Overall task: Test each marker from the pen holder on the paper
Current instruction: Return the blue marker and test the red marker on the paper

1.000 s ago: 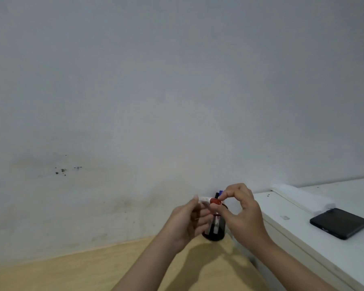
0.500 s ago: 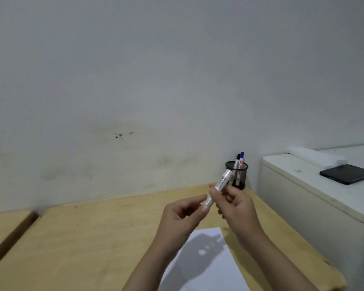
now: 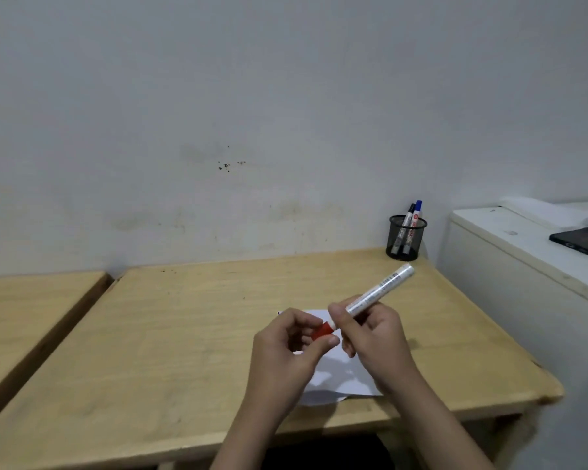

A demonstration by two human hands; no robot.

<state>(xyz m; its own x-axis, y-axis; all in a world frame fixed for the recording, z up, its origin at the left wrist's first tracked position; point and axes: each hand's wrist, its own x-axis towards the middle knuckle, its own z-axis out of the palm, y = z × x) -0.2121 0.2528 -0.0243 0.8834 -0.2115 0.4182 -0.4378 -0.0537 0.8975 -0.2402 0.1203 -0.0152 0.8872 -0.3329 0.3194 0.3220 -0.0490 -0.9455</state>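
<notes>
Across the lower half of my view the wooden bench is spreading out, with a white cabinet standing at its right and a dark phone lying on top. On the bench a sheet of paper is lying under my hands. At the far right corner the mesh pen holder is keeping two markers upright. My right hand is clamping the white marker, tilted up to the right, while my left hand is pinching its red cap.
</notes>
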